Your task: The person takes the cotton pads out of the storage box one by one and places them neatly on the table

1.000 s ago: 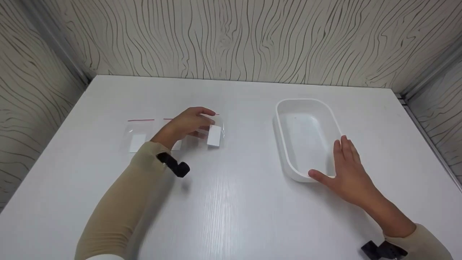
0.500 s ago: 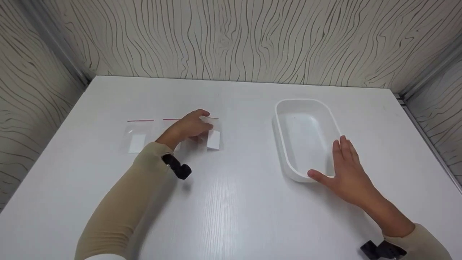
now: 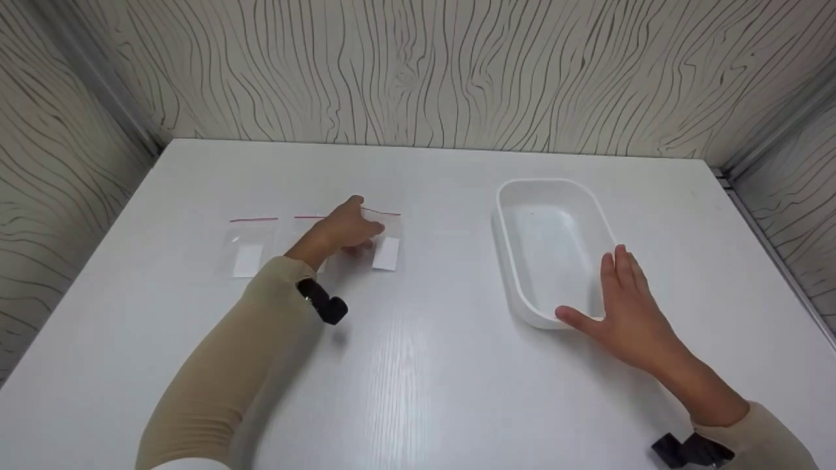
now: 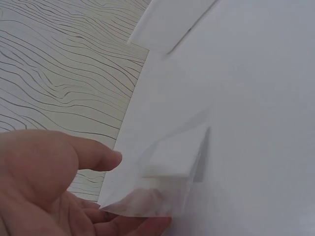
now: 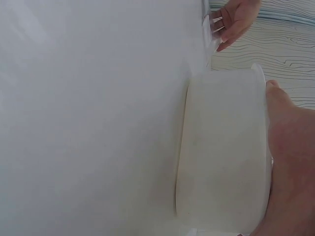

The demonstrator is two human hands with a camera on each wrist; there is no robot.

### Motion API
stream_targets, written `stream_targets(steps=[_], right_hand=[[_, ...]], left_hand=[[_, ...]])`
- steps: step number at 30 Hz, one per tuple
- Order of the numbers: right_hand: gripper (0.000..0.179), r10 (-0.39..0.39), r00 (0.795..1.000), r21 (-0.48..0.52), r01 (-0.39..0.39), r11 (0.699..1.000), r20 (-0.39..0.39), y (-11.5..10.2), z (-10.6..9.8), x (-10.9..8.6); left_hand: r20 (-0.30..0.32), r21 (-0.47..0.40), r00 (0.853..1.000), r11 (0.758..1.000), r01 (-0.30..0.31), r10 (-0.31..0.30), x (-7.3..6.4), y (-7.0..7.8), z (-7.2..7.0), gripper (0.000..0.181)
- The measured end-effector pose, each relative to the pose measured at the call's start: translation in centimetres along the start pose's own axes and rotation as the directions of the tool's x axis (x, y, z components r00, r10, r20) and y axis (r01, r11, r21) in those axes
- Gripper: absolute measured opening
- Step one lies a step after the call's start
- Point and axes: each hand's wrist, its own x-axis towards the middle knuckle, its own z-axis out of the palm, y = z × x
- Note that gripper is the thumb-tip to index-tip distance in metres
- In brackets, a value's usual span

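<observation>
In the head view my left hand (image 3: 346, 225) is at a clear zip bag (image 3: 386, 253) with a white card inside. The left wrist view shows the thumb apart from the bag (image 4: 172, 157), while the other fingers show through its clear film near one end. A second zip bag (image 3: 308, 222) is mostly hidden by this hand, and a third zip bag (image 3: 248, 260) lies farther left. My right hand (image 3: 630, 320) rests on the near right corner of a white rectangular tub (image 3: 516, 287), fingers straight along the rim and thumb spread.
All of this is on a white table (image 3: 405, 378). A wood-grain patterned wall (image 3: 418, 72) rises behind its far edge, with side panels at left and right. Each wrist carries a black camera (image 3: 323, 303).
The bag at my left hand has come down flatter toward the table. That hand has shifted slightly left, and its fingers have loosened. The right hand and tub have kept their places.
</observation>
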Motion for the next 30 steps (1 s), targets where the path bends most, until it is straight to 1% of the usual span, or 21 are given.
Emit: stream_targets(steps=[5,9,14,23,26,30], right_hand=[[0.123,0.008,1.000,0.000,-0.008,1.000,0.003,0.0,0.0,-0.1],[0.124,0.027,1.000,-0.015,-0.027,1.000,0.005,-0.3,0.1,0.0],[0.123,0.032,0.999,-0.032,-0.032,0.999,0.003,-0.5,0.2,0.2],[0.124,0.031,1.000,-0.045,-0.030,0.999,0.004,-0.6,-0.1,0.2],[0.126,0.040,0.999,-0.054,-0.039,0.998,0.009,-0.8,-0.2,0.3],[0.126,0.038,0.999,-0.078,-0.037,0.996,0.004,-0.9,-0.3,0.3]], left_hand=[[-0.002,0.010,1.000,1.000,-0.006,0.006,0.2,0.0,-0.1,0.077],[0.009,0.011,1.000,1.000,-0.007,0.007,0.1,0.1,-0.2,0.071],[0.012,0.019,1.000,1.000,-0.011,0.010,0.0,0.2,-0.3,0.068],[-0.005,0.048,1.000,0.999,-0.009,0.009,-0.3,0.8,-0.4,0.065],[-0.009,0.070,1.000,0.997,-0.014,0.014,-0.6,0.9,-0.4,0.064],[-0.002,0.123,1.000,0.992,-0.029,0.029,-0.9,0.9,-0.6,0.063]])
